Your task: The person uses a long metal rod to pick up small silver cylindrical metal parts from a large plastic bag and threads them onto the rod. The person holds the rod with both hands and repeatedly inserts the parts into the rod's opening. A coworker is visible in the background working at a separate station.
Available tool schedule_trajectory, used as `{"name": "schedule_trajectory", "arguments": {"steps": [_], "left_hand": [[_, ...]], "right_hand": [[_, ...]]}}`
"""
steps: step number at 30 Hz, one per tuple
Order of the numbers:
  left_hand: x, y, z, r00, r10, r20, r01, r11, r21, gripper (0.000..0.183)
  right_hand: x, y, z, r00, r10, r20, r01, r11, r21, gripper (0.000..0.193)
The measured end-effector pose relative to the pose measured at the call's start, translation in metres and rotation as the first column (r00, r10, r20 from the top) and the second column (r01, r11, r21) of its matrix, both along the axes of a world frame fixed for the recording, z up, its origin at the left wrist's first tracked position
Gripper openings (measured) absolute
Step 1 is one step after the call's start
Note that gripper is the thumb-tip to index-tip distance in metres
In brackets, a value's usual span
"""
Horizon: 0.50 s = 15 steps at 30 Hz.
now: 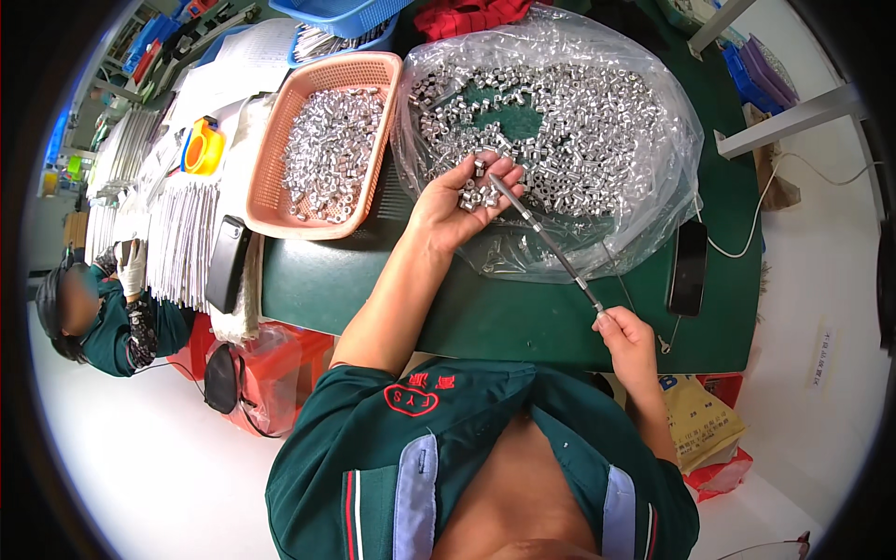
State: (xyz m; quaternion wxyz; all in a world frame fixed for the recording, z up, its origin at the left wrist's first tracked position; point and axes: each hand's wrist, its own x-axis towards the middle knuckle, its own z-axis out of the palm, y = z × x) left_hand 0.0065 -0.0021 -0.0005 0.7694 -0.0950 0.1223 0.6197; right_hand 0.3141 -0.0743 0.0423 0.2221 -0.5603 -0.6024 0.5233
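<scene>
My right hand [627, 338] pinches the near end of a metal rod [557, 252], which slants up to my left hand [455, 213], palm up, loosely cradling silver pieces [478, 197]. Beyond, a plastic bag [688, 140] covers the surface [373, 289].

We see red embroidered characters [433, 382] and outlined letters [411, 399] on the green shirt [341, 425], dark print and a touch of blue lettering on the yellow bag [702, 429], and dark characters down a pale label [822, 357] on the white wall [793, 299].
</scene>
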Motion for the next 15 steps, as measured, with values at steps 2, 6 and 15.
{"name": "schedule_trajectory", "arguments": {"steps": [2, 6, 15], "left_hand": [[0.0011, -0.0003, 0.0013, 1.0, -0.012, -0.006, 0.012, 1.0, -0.021, 0.03], [0.006, -0.0015, 0.0065, 1.0, -0.016, -0.022, 0.014, 0.997, -0.072, 0.03], [0.0065, 0.0003, 0.0076, 0.996, 0.0, -0.092, -0.014, 0.989, -0.15, 0.026]], "right_hand": [[-0.0013, -0.0004, 0.0008, 1.0, -0.001, -0.001, 0.001, 1.0, 0.009, 0.016], [-0.0025, 0.0003, 0.0015, 1.0, 0.003, 0.006, -0.003, 1.0, 0.003, 0.016], [-0.0099, -0.0031, 0.0053, 0.997, -0.014, 0.08, 0.007, 0.996, 0.09, 0.016]]}}
